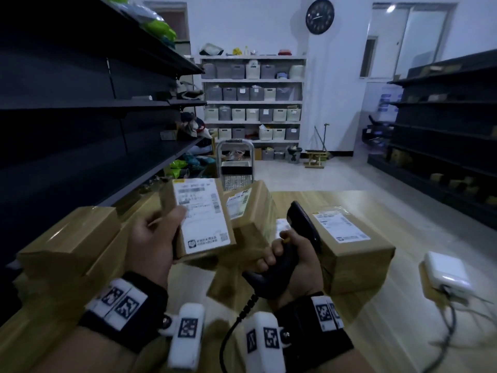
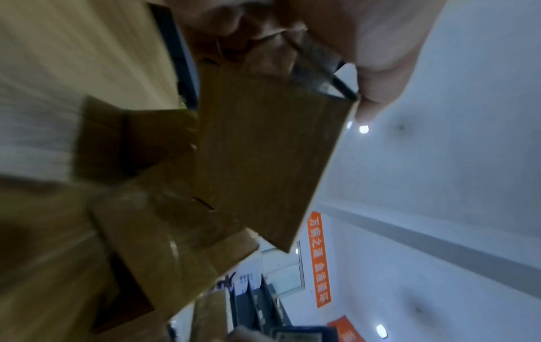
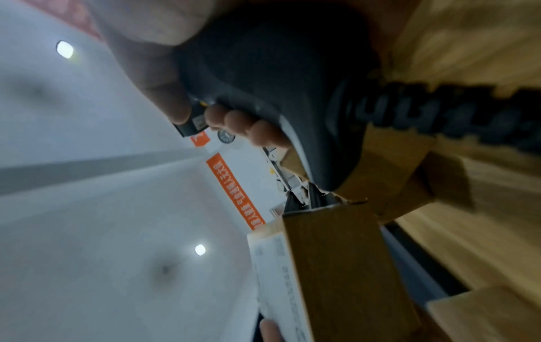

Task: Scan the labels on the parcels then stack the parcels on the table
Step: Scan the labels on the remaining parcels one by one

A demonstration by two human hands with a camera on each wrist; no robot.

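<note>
white walls | wall clock point(image 1: 319, 16) | dark shelving point(image 1: 80, 109) | pale floor point(image 1: 309, 173)

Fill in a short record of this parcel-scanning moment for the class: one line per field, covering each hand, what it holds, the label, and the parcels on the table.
left hand: the left hand holds a small parcel above the table
label: white label faces up, thumb on its edge
right hand: the right hand grips a black scanner by the handle
scanner cable: coiled cable runs down from the handle
other parcels: labelled parcel on the right; plain box on the left
</note>
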